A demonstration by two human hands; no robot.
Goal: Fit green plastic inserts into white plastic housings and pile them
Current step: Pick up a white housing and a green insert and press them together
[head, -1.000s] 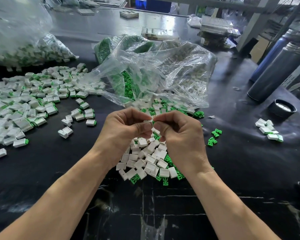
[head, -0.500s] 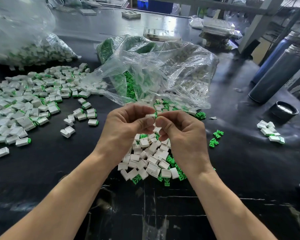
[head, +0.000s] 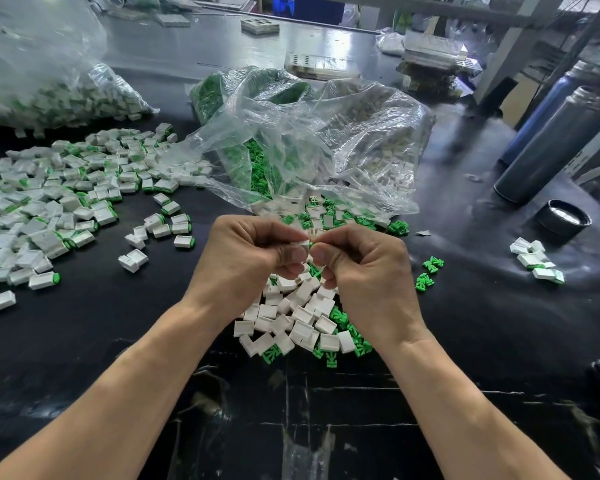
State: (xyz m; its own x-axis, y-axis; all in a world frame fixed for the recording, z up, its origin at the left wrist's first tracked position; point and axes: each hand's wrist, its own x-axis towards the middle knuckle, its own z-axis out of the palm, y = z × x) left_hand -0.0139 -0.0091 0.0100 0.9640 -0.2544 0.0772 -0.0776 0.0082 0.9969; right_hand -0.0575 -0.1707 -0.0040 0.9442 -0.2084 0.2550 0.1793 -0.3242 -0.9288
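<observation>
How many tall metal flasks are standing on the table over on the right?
2: a grey flask near the right edge, and a blue flask just behind it, partly hidden. Others may be out of view.

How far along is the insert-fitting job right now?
Done: a big pile of assembled housings lies at left. In hand: the left hand and right hand pinch one white housing between them. Left: loose housings and green inserts remain.
</observation>
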